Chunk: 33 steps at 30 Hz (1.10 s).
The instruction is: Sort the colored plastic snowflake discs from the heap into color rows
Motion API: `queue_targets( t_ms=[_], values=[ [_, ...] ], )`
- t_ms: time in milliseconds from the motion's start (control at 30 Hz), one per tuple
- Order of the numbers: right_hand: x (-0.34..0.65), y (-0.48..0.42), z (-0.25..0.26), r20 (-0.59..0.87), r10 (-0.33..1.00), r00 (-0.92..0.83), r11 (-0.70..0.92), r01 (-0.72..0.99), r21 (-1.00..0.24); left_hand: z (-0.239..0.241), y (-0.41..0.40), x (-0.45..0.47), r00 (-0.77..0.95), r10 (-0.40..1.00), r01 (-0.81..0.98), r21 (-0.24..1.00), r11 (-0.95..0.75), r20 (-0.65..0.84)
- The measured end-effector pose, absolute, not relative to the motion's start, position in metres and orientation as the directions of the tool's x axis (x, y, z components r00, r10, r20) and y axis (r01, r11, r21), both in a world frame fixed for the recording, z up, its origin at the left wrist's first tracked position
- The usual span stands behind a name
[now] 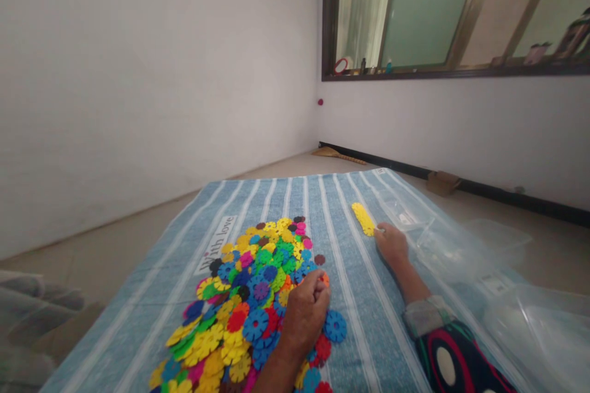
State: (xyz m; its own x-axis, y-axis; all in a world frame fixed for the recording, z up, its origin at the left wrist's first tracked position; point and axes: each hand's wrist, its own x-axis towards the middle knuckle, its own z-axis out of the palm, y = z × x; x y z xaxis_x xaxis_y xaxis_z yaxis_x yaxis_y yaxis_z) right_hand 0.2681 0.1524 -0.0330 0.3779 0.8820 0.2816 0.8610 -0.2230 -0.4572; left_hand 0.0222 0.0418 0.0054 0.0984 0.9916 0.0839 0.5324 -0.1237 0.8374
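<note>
Yellow disc row [363, 219]: long axis slanting forward-left from nearer right hand [391, 245]; fingers curled at its end, grip unclear. Left hand [305, 304]: pinching orange disc [326, 279].

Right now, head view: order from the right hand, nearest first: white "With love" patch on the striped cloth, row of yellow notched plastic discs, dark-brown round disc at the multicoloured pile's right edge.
From the right hand:
1. Row of yellow notched discs: at its fingertips.
2. Dark-brown round disc: left, by the pile.
3. White "With love" patch: farther left, across the pile.
</note>
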Motion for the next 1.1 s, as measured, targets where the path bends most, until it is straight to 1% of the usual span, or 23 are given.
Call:
queue_targets(
  t_ms=[67,167,300,400,500,600,667,767,867,967,1033,1100],
  values=[
    [0.265,0.150,-0.036,0.340,0.865,0.370,-0.185,0.864,-0.469,0.005,0.041,0.023,0.095,0.992,0.531,0.839,-0.121,0.083],
    [0.255,0.148,-0.039,0.431,0.851,0.301,-0.056,0.867,-0.495,0.004,0.040,0.023,0.098,0.992,0.526,0.841,-0.124,0.085],
    [0.230,0.141,-0.039,0.500,0.858,0.120,0.200,0.818,-0.540,0.004,0.039,0.024,0.102,0.990,0.527,0.838,-0.140,0.101],
    [0.206,0.133,-0.037,0.489,0.871,-0.047,0.356,0.746,-0.562,0.003,0.039,0.024,0.110,0.989,0.525,0.839,-0.145,0.102],
    [0.189,0.127,-0.035,0.432,0.890,-0.143,0.413,0.652,-0.635,0.002,0.039,0.024,0.113,0.988,0.520,0.841,-0.150,0.106],
    [0.183,0.127,-0.033,0.391,0.912,-0.124,0.393,0.535,-0.748,0.003,0.037,0.024,0.101,0.986,0.527,0.834,-0.163,0.130],
    [0.184,0.128,-0.031,0.368,0.925,-0.098,0.368,0.482,-0.795,0.007,0.035,0.023,0.099,0.979,0.560,0.803,-0.203,0.178],
    [0.186,0.128,-0.028,0.352,0.931,-0.099,0.357,0.450,-0.818,0.020,0.038,0.019,0.127,0.956,0.669,0.689,-0.278,0.263],
    [0.186,0.126,-0.025,0.340,0.936,-0.093,0.346,0.431,-0.833,0.035,0.053,0.011,0.174,0.948,0.821,0.492,-0.290,0.268],
    [0.184,0.125,-0.024,0.303,0.949,-0.093,0.313,0.411,-0.856,0.044,0.079,0.001,0.207,0.953,0.932,0.252,-0.261,0.222],
    [0.184,0.125,-0.024,0.280,0.955,-0.096,0.295,0.397,-0.869,0.044,0.095,-0.007,0.214,0.968,0.967,0.112,-0.230,0.133],
    [0.184,0.125,-0.025,0.266,0.960,-0.093,0.281,0.387,-0.878,0.042,0.105,-0.015,0.197,0.979,0.980,0.009,-0.197,0.049]
  ],
)
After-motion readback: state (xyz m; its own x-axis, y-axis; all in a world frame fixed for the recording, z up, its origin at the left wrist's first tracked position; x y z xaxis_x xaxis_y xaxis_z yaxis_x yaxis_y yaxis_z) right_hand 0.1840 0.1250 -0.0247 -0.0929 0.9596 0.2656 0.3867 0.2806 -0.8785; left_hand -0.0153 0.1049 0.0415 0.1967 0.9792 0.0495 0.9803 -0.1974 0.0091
